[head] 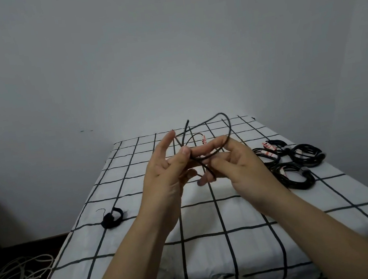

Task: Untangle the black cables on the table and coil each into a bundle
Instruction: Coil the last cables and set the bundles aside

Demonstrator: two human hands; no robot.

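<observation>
While left hand (165, 175) and right hand (238, 162) pinch a cable (229, 127) over checked tablecloth (248, 248), cord (20, 278) seemingly litters floor (34, 245).

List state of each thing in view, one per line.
black cable: held above the table, loosely looped, not yet coiled.
left hand: pinches the black cable.
right hand: fingers curled round the black cable.
coiled bundles: lying on the table's right side.
small black bundle: lying on the table's left side.
pale cable: loose tangle on the floor.
</observation>
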